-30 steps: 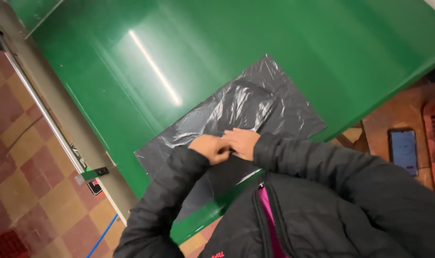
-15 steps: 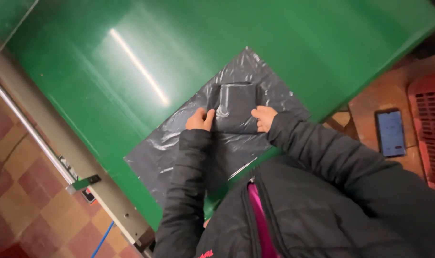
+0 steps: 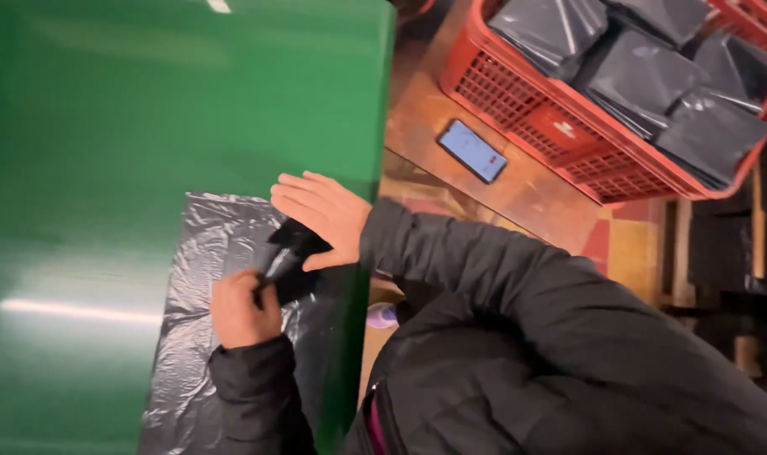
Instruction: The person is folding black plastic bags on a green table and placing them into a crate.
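The left hand [image 3: 242,310] is pinched shut on the edge of a small folded black plastic bag [image 3: 289,263], while the right hand [image 3: 323,217] lies flat and open-fingered on its far side, at about one o'clock from the left. The bag rests on a spread black plastic sheet [image 3: 200,278] at the edge of the green table [image 3: 147,126]; off at two o'clock, a phone [image 3: 473,151] lies beside a red crate [image 3: 518,93] of black bags.

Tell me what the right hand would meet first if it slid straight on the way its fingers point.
The right hand lies flat, fingers pointing up-left in the picture. It would likely cross the edge of the black plastic sheet first, then bare green table; nothing else shows in that line.
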